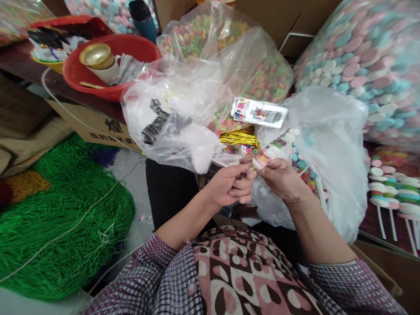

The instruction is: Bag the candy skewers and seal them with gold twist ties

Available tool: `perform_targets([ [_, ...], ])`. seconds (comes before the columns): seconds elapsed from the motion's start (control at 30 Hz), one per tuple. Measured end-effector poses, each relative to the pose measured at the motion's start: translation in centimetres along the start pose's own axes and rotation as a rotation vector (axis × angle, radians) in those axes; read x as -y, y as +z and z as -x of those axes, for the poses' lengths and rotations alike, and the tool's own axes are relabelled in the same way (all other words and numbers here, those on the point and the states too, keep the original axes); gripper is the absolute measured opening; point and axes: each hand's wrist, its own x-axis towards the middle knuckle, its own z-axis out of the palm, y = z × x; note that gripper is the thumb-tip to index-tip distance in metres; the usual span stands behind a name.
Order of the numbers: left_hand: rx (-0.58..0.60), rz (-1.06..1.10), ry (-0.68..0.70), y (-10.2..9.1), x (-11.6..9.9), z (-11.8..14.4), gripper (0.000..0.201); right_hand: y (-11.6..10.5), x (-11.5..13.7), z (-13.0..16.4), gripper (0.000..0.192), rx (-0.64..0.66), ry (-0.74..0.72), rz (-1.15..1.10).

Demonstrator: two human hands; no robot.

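Observation:
My left hand (234,186) and my right hand (278,175) meet in front of my lap, both with fingers closed. Between them is a marshmallow candy skewer (275,148) in a clear printed wrapper, tilted up to the right. My right hand grips its lower end. At that end the left fingers pinch a small gold tie (253,168), partly hidden by the fingers. Just beyond the hands lies a bundle of gold twist ties (239,138). A stack of printed clear wrappers (259,112) rests above it on the plastic bags.
A clear bag of gummy rings (210,35) and a large bag of pastel marshmallows (357,65) stand behind. Finished marshmallow skewers (393,188) lie at right. A red basin (111,94) holds a cup and bowl. Green cords (72,218) are heaped at left.

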Motion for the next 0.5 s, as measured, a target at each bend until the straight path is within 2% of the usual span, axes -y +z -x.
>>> perform_targets([
  [0.13, -0.067, 0.071, 0.109, 0.3, 0.4, -0.3, 0.045, 1.5, -1.3, -0.3, 0.031, -0.226, -0.033, -0.026],
  [0.3, -0.314, -0.011, 0.37, 0.6, 0.8, -0.9, 0.038, 3.7, -1.4, 0.2, 0.021, -0.441, -0.156, 0.3],
  [0.4, -0.441, -0.136, 0.521, 0.4, 1.0, -1.4, 0.039, 4.3, -1.2, 0.5, 0.018, -0.48, -0.213, 0.374],
  [0.5, -0.494, -0.226, 0.617, -0.1, 1.1, -1.8, 0.036, 4.3, -1.0, 0.6, 0.016, -0.446, -0.205, 0.344],
])
